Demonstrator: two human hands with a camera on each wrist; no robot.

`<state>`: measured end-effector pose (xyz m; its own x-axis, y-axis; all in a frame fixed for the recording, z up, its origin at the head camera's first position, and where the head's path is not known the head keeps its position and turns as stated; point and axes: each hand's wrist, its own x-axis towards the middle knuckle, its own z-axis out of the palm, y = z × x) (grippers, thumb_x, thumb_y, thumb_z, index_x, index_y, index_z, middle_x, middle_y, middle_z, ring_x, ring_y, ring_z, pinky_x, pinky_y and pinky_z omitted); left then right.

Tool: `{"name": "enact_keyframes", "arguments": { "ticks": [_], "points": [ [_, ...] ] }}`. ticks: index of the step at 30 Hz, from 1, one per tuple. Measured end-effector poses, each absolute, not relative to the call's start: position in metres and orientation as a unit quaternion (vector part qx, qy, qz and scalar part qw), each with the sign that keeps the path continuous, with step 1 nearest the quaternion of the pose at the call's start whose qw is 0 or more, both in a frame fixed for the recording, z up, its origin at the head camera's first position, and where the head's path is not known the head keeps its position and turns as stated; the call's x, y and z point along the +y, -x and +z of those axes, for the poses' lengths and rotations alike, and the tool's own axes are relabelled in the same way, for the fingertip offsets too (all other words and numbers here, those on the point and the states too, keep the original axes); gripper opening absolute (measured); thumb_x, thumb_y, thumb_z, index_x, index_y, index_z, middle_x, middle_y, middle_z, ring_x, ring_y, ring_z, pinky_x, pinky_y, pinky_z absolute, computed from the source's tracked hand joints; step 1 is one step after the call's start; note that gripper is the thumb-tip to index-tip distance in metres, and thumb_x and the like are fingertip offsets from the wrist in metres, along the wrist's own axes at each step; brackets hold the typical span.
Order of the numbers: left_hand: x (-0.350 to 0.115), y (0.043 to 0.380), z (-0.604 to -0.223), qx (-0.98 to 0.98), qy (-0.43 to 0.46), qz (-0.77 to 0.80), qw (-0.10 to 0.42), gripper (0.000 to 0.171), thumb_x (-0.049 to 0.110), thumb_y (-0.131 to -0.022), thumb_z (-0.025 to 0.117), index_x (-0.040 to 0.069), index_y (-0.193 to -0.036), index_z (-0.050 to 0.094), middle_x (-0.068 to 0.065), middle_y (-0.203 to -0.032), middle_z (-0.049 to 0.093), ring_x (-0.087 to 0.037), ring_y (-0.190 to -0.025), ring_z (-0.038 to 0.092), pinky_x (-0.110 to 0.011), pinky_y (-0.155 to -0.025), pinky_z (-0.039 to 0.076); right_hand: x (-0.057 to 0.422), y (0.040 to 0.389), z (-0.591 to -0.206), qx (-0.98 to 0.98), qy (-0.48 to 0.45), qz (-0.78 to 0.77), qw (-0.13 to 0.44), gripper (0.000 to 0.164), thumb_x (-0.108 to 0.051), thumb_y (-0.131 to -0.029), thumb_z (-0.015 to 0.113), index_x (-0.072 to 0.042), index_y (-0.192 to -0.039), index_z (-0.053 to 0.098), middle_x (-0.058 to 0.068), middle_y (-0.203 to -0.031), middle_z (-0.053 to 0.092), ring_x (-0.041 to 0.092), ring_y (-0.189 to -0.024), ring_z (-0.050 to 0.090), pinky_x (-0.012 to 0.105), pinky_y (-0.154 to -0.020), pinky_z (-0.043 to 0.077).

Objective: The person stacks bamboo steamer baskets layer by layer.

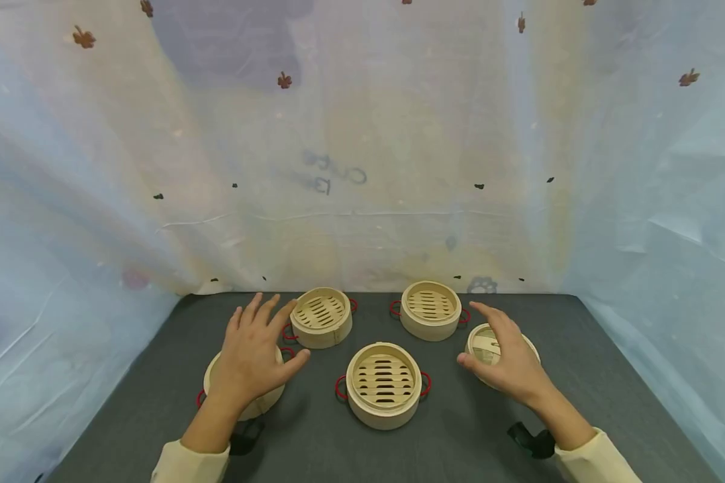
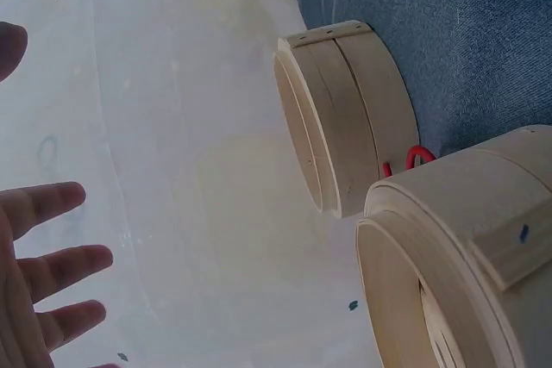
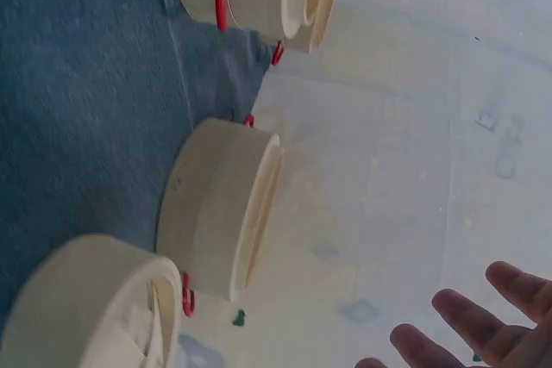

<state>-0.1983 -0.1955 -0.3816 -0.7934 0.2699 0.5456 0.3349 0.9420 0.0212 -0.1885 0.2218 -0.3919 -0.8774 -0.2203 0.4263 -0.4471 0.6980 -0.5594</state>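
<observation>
My left hand (image 1: 252, 359) hovers with spread fingers over a round bamboo steamer basket (image 1: 264, 402), hiding much of it. Further back on the left stands a slatted steamer (image 1: 321, 316) with red handles, close beyond the fingertips. My right hand (image 1: 510, 359) is held in the air, fingers apart, over another steamer (image 1: 530, 343) at the right, which has something pale inside (image 3: 129, 333). Both hands hold nothing. Between them, nearer to me, sits a slatted steamer (image 1: 384, 386) with red side handles; one more (image 1: 430, 310) stands at the back, right of centre.
The steamers stand on a dark grey table (image 1: 453, 449). Behind it and along both sides hangs a pale printed sheet (image 1: 374, 154), meeting the table's back edge. Dark straps show under my left wrist (image 1: 246, 439) and right wrist (image 1: 532, 441).
</observation>
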Motion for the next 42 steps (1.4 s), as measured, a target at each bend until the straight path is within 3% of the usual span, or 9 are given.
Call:
{"name": "enact_keyframes", "arguments": {
  "ticks": [9,22,29,37,42],
  "points": [
    [-0.196,0.191,-0.384,-0.949,0.169,-0.071,0.256,0.078,0.062,-0.073,0.068,0.015,-0.134,0.056,-0.014,-0.131,0.056,-0.037,-0.122,0.052,-0.056,-0.085,0.048,0.209,0.185,-0.411,-0.889,-0.211,0.387,0.124,0.083,-0.033,-0.079,0.078,-0.021,-0.148,0.034,0.012,-0.147,0.041,0.038,-0.13,0.042,0.06,-0.094,0.042],
    [-0.198,0.19,-0.394,-0.947,0.174,-0.084,0.255,0.073,0.058,-0.071,0.072,0.015,-0.128,0.059,-0.011,-0.122,0.061,-0.032,-0.104,0.062,-0.049,-0.073,0.053,0.192,0.179,-0.438,-0.888,-0.218,0.393,0.097,0.08,-0.033,-0.078,0.079,-0.017,-0.146,0.038,0.012,-0.143,0.045,0.04,-0.125,0.049,0.055,-0.09,0.047],
    [-0.203,0.189,-0.398,-0.95,0.168,-0.079,0.249,0.071,0.057,-0.072,0.072,0.011,-0.125,0.061,-0.011,-0.115,0.064,-0.028,-0.09,0.064,-0.042,-0.063,0.053,0.182,0.179,-0.444,-0.882,-0.226,0.404,0.082,0.082,-0.033,-0.076,0.08,-0.021,-0.145,0.037,0.012,-0.143,0.046,0.042,-0.125,0.048,0.057,-0.09,0.047],
    [-0.209,0.185,-0.407,-0.959,0.157,-0.085,0.221,0.066,0.052,-0.074,0.073,0.008,-0.122,0.062,-0.012,-0.114,0.064,-0.029,-0.094,0.063,-0.045,-0.078,0.053,0.175,0.179,-0.45,-0.875,-0.219,0.43,0.046,0.083,-0.033,-0.075,0.082,-0.02,-0.145,0.038,0.01,-0.144,0.045,0.042,-0.126,0.048,0.057,-0.091,0.046],
    [-0.214,0.184,-0.412,-0.958,0.157,-0.087,0.222,0.062,0.049,-0.074,0.074,0.007,-0.119,0.063,-0.011,-0.109,0.066,-0.028,-0.095,0.064,-0.045,-0.083,0.052,0.174,0.182,-0.453,-0.863,-0.208,0.46,-0.002,0.08,-0.032,-0.078,0.079,-0.018,-0.145,0.037,0.016,-0.146,0.042,0.044,-0.127,0.046,0.056,-0.095,0.046]
  ]
}}
